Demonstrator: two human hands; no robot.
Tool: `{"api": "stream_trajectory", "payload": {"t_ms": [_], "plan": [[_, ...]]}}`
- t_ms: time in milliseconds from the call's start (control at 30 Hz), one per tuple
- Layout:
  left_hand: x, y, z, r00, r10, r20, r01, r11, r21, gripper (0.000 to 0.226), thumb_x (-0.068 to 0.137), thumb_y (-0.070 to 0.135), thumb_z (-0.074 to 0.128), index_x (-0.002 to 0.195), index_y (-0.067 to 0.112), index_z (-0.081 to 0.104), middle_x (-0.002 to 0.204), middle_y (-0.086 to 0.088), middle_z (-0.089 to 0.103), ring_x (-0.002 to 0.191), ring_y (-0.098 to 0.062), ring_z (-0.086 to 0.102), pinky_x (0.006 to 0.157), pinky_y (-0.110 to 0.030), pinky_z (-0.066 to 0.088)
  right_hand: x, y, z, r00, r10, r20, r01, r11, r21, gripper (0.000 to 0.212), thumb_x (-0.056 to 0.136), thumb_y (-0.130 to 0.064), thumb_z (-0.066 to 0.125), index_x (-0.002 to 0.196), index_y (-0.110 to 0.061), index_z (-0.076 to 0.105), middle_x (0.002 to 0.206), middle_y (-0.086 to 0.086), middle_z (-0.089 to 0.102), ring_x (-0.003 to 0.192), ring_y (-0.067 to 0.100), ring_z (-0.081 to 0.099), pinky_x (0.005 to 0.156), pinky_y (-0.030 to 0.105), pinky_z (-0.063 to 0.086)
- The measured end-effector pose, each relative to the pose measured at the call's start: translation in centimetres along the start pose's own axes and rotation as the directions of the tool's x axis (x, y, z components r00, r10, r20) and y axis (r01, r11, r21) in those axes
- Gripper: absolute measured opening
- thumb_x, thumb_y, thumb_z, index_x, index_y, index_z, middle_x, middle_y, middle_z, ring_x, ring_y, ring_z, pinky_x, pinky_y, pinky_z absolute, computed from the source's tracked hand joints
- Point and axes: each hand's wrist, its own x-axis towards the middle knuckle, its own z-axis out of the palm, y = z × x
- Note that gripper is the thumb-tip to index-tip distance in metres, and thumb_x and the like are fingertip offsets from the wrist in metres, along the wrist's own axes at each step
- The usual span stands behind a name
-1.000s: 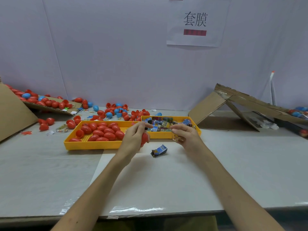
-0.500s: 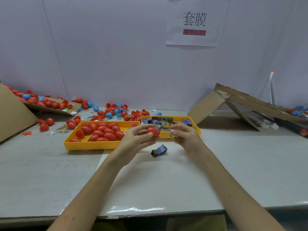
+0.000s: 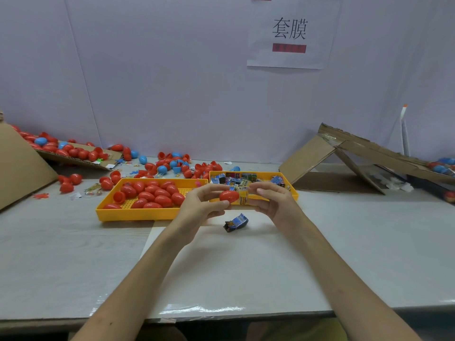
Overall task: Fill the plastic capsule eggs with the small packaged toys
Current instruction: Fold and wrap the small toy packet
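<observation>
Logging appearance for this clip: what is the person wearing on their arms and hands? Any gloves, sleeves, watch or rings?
Nothing worn shows on either side. The left hand and right hand are ungloved, with no rings visible. The left forearm and right forearm are bare down to the frame's bottom edge: no sleeves, watch, bracelet or markings in view.

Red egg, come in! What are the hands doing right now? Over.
Left hand grips red egg. Right hand pinches toy packet against it. Spare packet lies on table below, touching nothing.

head-worn view, facing forward, down
</observation>
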Motion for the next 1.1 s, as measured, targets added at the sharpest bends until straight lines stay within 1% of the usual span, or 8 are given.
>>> {"api": "stream_trajectory", "payload": {"t_ms": [200, 333, 467, 600, 733, 800, 900, 1100], "plan": [[0.0, -0.3, 0.3, 1.000, 0.005, 0.017, -0.005, 1.000, -0.019, 0.024, 0.091, 0.014, 0.072, 0.114, 0.019, 0.072, 0.108, -0.005, 0.075, 0.099, -0.020, 0.074, 0.079, -0.025, 0.059, 0.0, 0.1, 0.0, 0.998, 0.010, 0.055, -0.009, 1.000, -0.018, 0.027, 0.096, -0.009, 0.056, 0.097, -0.022, 0.080, 0.111, 0.004, 0.076, 0.096, 0.021, 0.074, 0.074, 0.025, 0.056], [0.1, -0.4, 0.2, 0.999, 0.033, -0.016, -0.032, 0.999, 0.016, 0.021, 0.094, 0.016, 0.070, 0.114, 0.022, 0.071, 0.105, -0.002, 0.076, 0.092, -0.018, 0.075, 0.072, -0.023, 0.058, 0.0, 0.4, 0.2, 0.996, -0.003, 0.086, 0.009, 0.997, -0.071, 0.034, 0.098, -0.005, 0.056, 0.097, -0.027, 0.081, 0.113, 0.001, 0.076, 0.103, 0.022, 0.073, 0.075, 0.025, 0.058], [0.1, -0.4, 0.2, 0.999, 0.039, 0.027, -0.040, 0.998, 0.046, 0.026, 0.091, 0.018, 0.073, 0.115, 0.028, 0.070, 0.098, 0.006, 0.078, 0.090, -0.016, 0.075, 0.068, -0.020, 0.056, -0.1, 0.7, 0.3, 0.996, -0.076, 0.055, 0.082, 0.990, -0.114, 0.033, 0.090, 0.004, 0.065, 0.094, -0.024, 0.081, 0.106, 0.007, 0.077, 0.098, 0.024, 0.074, 0.075, 0.028, 0.060], [0.1, -0.5, 0.4, 0.998, 0.039, 0.056, -0.043, 0.996, 0.076, 0.017, 0.090, 0.017, 0.074, 0.103, 0.028, 0.075, 0.094, 0.009, 0.077, 0.088, -0.015, 0.075, 0.068, -0.019, 0.056, 0.0, 0.8, 0.4, 0.991, -0.135, 0.017, 0.136, 0.973, -0.188, 0.032, 0.083, 0.007, 0.073, 0.089, -0.023, 0.078, 0.095, 0.005, 0.077, 0.092, 0.022, 0.073, 0.074, 0.031, 0.059], [0.1, -0.5, 0.4, 0.998, 0.044, 0.051, -0.049, 0.994, 0.097, 0.016, 0.089, 0.017, 0.075, 0.100, 0.029, 0.076, 0.092, 0.011, 0.077, 0.086, -0.013, 0.075, 0.066, -0.017, 0.056, 0.1, 0.8, 0.3, 0.990, -0.137, 0.024, 0.139, 0.969, -0.205, 0.029, 0.085, 0.007, 0.070, 0.096, -0.019, 0.076, 0.091, 0.006, 0.072, 0.092, 0.025, 0.067, 0.087, 0.045, 0.054], [0.1, -0.5, 0.4, 0.998, 0.051, 0.047, -0.056, 0.991, 0.119, 0.017, 0.089, 0.017, 0.076, 0.099, 0.030, 0.076, 0.092, 0.013, 0.077, 0.085, -0.012, 0.075, 0.065, -0.016, 0.055, 0.0, 0.7, 0.3, 0.991, -0.127, 0.041, 0.132, 0.973, -0.191, 0.021, 0.091, -0.003, 0.067, 0.099, -0.020, 0.077, 0.096, 0.005, 0.073, 0.093, 0.022, 0.069, 0.082, 0.038, 0.056], [0.1, -0.6, 0.4, 0.997, 0.061, 0.048, -0.068, 0.988, 0.142, 0.018, 0.088, 0.018, 0.078, 0.098, 0.032, 0.076, 0.093, 0.014, 0.077, 0.085, -0.011, 0.075, 0.065, -0.016, 0.054, -0.3, 0.7, 0.9, 0.987, -0.153, 0.056, 0.162, 0.945, -0.285, 0.017, 0.094, -0.015, 0.068, 0.093, -0.027, 0.079, 0.095, 0.001, 0.076, 0.089, 0.015, 0.070, 0.073, 0.027, 0.054], [0.3, -0.7, 0.4, 0.996, 0.085, 0.038, -0.090, 0.983, 0.162, 0.020, 0.086, 0.021, 0.079, 0.101, 0.032, 0.073, 0.095, 0.014, 0.077, 0.086, -0.012, 0.075, 0.065, -0.017, 0.056, -0.5, 0.6, 1.1, 0.981, -0.188, 0.046, 0.192, 0.925, -0.327, 0.021, 0.089, -0.014, 0.074, 0.082, -0.033, 0.079, 0.086, -0.004, 0.075, 0.080, 0.008, 0.068, 0.066, 0.022, 0.052]]}}
